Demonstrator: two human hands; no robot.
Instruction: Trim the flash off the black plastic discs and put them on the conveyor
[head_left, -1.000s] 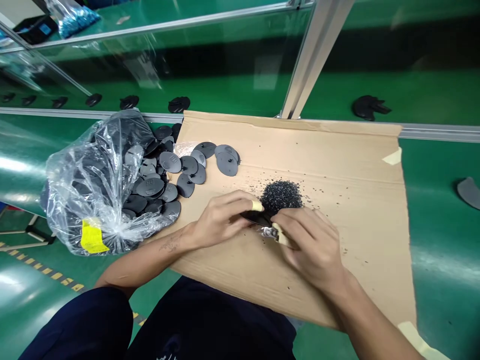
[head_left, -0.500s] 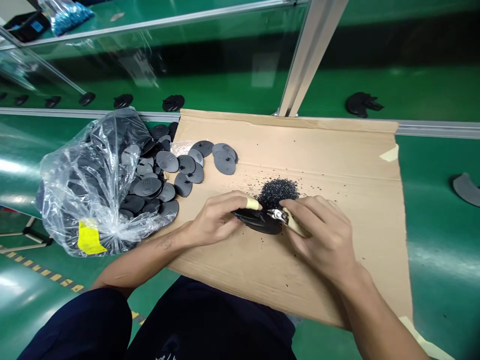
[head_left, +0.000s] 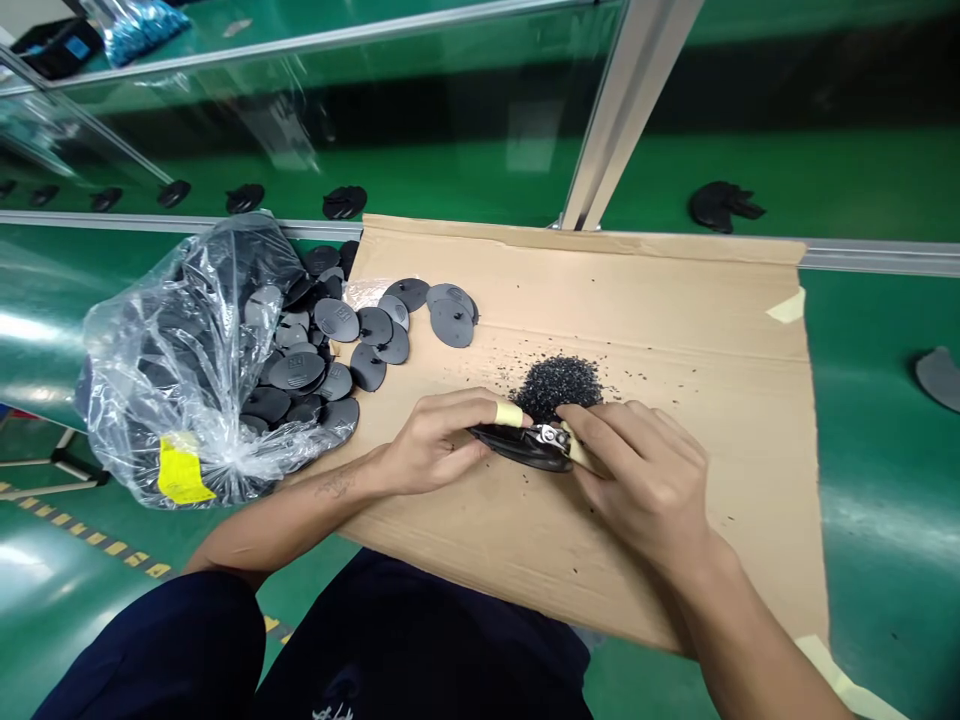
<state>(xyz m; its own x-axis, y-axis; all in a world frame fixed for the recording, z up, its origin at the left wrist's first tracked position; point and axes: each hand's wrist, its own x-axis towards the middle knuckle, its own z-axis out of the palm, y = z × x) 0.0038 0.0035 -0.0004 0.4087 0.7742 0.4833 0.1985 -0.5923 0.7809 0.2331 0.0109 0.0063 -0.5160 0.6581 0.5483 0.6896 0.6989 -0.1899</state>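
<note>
My left hand (head_left: 439,440) grips a black round plastic disc (head_left: 521,447) over the cardboard sheet (head_left: 675,330), a yellow finger cot on its index finger. My right hand (head_left: 645,475) is closed round small metal cutters (head_left: 553,436) with a yellowish handle, their jaws at the disc's edge. Just beyond the hands lies a heap of black plastic trimmings (head_left: 556,382).
A clear plastic bag (head_left: 187,370) with a yellow label spills several grey-black discs (head_left: 375,330) onto the cardboard's left end. A green conveyor behind carries more black parts (head_left: 724,205), past an aluminium post (head_left: 622,110). Another grey part (head_left: 937,375) lies at the right edge.
The cutters came out from under my right hand and now sit at the disc's right edge. The disc has been turned slightly in my left hand.
</note>
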